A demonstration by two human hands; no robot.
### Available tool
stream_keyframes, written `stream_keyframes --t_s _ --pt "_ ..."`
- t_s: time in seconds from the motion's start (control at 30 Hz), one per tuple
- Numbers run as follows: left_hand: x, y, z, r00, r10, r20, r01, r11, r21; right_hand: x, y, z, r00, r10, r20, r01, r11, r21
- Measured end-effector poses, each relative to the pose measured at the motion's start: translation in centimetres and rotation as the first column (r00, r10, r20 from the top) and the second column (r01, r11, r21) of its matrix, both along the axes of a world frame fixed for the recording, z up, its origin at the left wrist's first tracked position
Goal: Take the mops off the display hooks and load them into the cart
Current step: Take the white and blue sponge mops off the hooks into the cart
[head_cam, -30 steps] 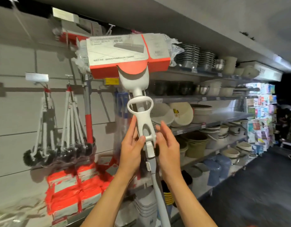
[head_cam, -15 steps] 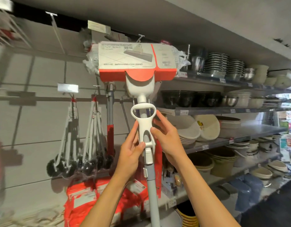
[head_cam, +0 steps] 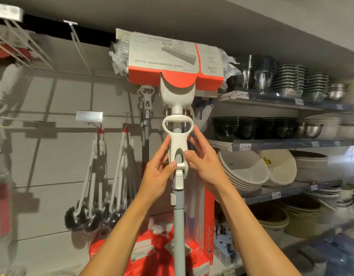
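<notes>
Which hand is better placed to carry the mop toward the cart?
Probably the left hand: its thumb and fingers pinch the mop at its white lever, while the right hand touches it with looser fingers.

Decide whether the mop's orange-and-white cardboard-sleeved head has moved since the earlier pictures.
Yes. The mop head has shifted left, away from the stacked steel bowls on the shelf, which it nearly touched earlier. Camera motion may exaggerate this.
</notes>
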State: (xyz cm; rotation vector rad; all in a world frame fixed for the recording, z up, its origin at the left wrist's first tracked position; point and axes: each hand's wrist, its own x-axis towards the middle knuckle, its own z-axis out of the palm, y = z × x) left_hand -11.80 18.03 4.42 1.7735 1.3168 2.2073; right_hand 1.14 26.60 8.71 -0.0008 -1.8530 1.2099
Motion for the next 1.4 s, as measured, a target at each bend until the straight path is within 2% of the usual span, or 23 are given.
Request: stream_keyframes --t_s 0.2,0.7,1.07,1.4 --pt "-1.0 4.1 2.1 0.996 0.082 -0.042 -0.082 0.996 0.018 -2.1 4.7 1.8 0.995 0.079 -0.060 -0.081 0.996 -0.041" --pt "-3.4 12.7 8.4 0.973 0.231 -0.022 -0.227 0.969 0.101 -7.0 14.6 7.8 0.945 0.248 -0.214 -0.249 0.968 0.022" --pt "-4.4 14.9 11.5 0.965 0.260 -0.016 -0.257 0.960 0.114 -10.0 17.9 10.7 0.897 0.372 -0.241 -0.363 0.928 0.080" --pt "-8.1 13.9 15.2 0.961 0.269 -0.060 -0.257 0.953 0.161 -15.1 17.2 14.3 0.849 0.440 -0.293 -0.436 0.896 0.083"
